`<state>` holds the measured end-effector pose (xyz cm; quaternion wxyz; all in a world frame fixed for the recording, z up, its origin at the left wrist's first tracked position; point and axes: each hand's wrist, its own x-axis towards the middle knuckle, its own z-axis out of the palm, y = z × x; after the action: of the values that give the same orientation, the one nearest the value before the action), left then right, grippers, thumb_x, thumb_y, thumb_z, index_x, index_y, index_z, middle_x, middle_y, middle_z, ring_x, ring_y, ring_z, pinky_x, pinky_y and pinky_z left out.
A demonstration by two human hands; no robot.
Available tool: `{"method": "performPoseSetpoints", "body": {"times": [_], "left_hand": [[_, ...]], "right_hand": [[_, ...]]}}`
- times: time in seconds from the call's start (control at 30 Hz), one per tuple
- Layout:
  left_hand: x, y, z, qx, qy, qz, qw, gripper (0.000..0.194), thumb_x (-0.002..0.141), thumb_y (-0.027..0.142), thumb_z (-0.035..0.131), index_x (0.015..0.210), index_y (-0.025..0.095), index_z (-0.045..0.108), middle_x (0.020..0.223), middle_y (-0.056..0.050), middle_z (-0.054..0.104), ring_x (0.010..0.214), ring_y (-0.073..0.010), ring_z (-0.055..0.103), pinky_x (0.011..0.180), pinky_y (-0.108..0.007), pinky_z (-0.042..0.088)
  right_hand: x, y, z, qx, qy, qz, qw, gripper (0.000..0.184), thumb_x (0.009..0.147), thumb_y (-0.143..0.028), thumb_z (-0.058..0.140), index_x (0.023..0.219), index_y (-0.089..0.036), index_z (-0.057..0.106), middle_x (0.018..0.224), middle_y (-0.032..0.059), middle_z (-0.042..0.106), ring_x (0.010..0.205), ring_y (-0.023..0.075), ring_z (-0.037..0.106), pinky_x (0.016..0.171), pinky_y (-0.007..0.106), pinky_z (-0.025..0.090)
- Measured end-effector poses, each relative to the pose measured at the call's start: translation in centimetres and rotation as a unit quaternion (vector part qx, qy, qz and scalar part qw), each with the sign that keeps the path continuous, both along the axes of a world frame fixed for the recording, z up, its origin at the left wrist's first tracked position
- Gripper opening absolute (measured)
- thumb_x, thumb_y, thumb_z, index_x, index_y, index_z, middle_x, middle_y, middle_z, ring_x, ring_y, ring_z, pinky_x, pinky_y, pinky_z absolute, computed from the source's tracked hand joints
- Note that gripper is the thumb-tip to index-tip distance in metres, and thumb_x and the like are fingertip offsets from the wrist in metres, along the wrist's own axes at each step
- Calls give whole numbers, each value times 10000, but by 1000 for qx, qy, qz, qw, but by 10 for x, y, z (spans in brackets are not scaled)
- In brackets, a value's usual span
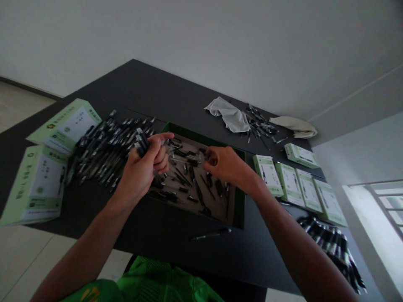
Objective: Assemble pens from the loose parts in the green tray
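Note:
My left hand (146,161) is closed around a small bunch of black-capped pens (142,141), its index finger stretched to the right. It hangs over the left side of a shallow dark green box (240,207). Loose black pen parts (198,191) and caps lie scattered on the box's light bottom. Above the right half of the box, my right hand (225,164) has its fingers curled into a pinch; what they hold, if anything, I cannot make out. A single pen (210,235) lies on the table in front of the box.
Left of the box is a large pile of pens (107,147), beside two light green cartons (44,184). Behind the box lie a white cloth (228,114), more pen parts (260,123) and a beige cloth (294,125). Several small green boxes (267,174) and bundled pens (333,243) occupy the right.

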<state>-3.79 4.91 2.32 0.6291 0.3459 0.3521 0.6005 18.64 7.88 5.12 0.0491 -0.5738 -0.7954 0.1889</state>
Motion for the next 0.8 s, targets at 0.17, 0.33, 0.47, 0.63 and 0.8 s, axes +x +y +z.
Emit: {"method": "performPoseSetpoints", "body": {"times": [0.17,0.33,0.47,0.63,0.8], "left_hand": [[0,3,-10,8,45,10,999,390,910,492,789,1041,125,804,788,-55,754,765,-167,719,765,-284,620],[2,3,-12,9,27,-28,999,441,911,565,771,1090,164,793,1177,-120,805,1145,-261,740,1003,-382,599],[-3,4,-4,67,-76,49,994,184,927,411,807,978,245,746,955,5,758,951,-161,730,916,-310,616],[-8,9,0,67,-125,91,986,194,907,338,841,859,203,709,622,84,393,516,-56,373,488,-156,424],[-3,10,-5,53,-48,78,994,288,785,325,940,953,156,778,697,27,575,637,-76,500,565,-161,463]], "right_hand": [[-4,1,12,139,342,-57,928,73,892,-236,655,925,-213,593,829,18,756,691,148,717,633,253,524],[-40,-5,-8,165,404,44,899,57,941,-243,639,911,-210,603,808,-11,700,689,124,645,655,254,487],[-44,11,-22,137,287,174,932,48,960,-185,666,922,-176,693,904,20,748,863,153,672,868,294,499],[-36,43,-31,86,-25,87,992,283,1075,-134,484,1176,-143,748,1193,130,769,1153,202,704,999,300,493],[-45,43,-42,44,-151,36,987,232,984,-77,562,1046,-90,785,1136,226,773,1058,310,764,869,353,553]]}}
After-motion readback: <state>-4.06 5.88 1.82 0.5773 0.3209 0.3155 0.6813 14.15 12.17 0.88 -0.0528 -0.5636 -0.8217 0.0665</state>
